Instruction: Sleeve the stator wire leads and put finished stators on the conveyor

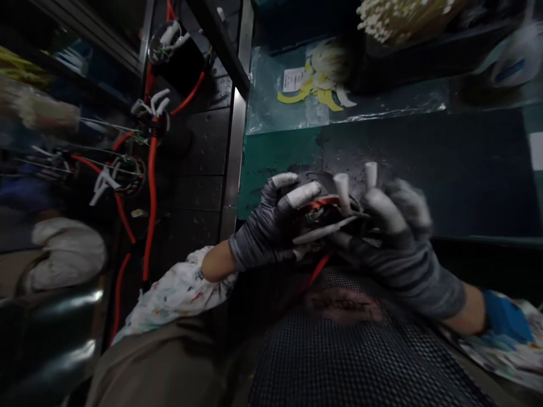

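Note:
A round dark motor part (pixel 319 185) with a reddish band, wires and white sleeves is held close to my body, above the apron. My left hand (pixel 278 220), in a grey glove with white fingertips, grips its left side with the fingers curled over the top. On the right side my right hand (pixel 401 243), similarly gloved and slightly blurred, has its fingers bent round beside an upright white sleeve (pixel 370 175); what its fingertips hold is too blurred to make out. A red cable (pixel 318 270) hangs below the part.
Several similar wired parts (pixel 123 172) with red cables (pixel 151 198) stand on the dark conveyor (pixel 207 141) at left. A metal post (pixel 220 45) crosses above. Yellow and white strips (pixel 324 85) lie on the green bench (pixel 275 152). Another person's sleeve (pixel 70 251) shows far left.

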The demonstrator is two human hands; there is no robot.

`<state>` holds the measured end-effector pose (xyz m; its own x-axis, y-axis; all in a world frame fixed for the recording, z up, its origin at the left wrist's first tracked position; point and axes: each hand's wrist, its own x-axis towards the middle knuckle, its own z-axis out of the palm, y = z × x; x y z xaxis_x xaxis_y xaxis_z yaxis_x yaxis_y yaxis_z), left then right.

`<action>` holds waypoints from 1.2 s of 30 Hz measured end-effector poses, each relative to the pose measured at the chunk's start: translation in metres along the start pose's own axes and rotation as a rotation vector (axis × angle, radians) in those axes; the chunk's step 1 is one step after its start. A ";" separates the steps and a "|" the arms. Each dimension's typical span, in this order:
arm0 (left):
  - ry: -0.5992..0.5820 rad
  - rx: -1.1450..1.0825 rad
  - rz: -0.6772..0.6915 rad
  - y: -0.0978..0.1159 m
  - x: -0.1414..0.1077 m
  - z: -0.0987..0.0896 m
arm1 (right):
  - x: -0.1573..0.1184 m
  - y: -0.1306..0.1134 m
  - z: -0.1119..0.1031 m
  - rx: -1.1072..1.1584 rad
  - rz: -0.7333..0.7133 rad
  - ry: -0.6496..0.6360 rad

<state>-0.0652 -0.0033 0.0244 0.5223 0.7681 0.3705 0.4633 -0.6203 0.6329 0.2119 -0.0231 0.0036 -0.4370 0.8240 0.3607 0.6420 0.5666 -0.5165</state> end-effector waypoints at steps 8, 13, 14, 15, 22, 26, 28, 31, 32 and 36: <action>-0.055 -0.088 0.000 0.004 0.012 -0.005 | 0.043 0.007 0.013 0.128 -0.183 0.035; -0.105 -0.031 0.079 -0.002 0.008 -0.005 | 0.044 0.012 0.006 0.216 -0.170 -0.121; -0.111 -0.029 0.087 -0.002 0.007 -0.005 | 0.042 0.011 0.005 0.229 -0.163 -0.115; -0.116 -0.027 0.092 -0.002 0.007 -0.004 | 0.040 0.009 0.005 0.243 -0.156 -0.104; -0.160 -0.045 0.070 -0.001 0.005 -0.001 | 0.030 -0.001 0.012 0.158 -0.166 0.034; -0.163 -0.055 0.016 -0.002 0.004 0.001 | 0.030 -0.001 0.014 0.149 -0.177 0.049; -0.141 -0.065 0.027 -0.002 0.003 0.001 | 0.029 -0.003 0.014 0.169 -0.148 0.049; -0.107 -0.065 0.084 -0.004 0.002 0.000 | 0.027 -0.009 0.014 0.163 -0.123 0.061; -0.110 -0.059 0.094 -0.005 0.003 0.000 | 0.026 -0.011 0.015 0.164 -0.115 0.069; -0.130 -0.039 0.070 -0.016 0.005 0.000 | 0.035 -0.014 0.016 0.279 0.005 0.056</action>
<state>-0.0701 0.0105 0.0159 0.6419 0.6944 0.3253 0.3952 -0.6631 0.6357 0.1776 -0.0025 0.0114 -0.3938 0.8296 0.3959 0.4426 0.5486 -0.7093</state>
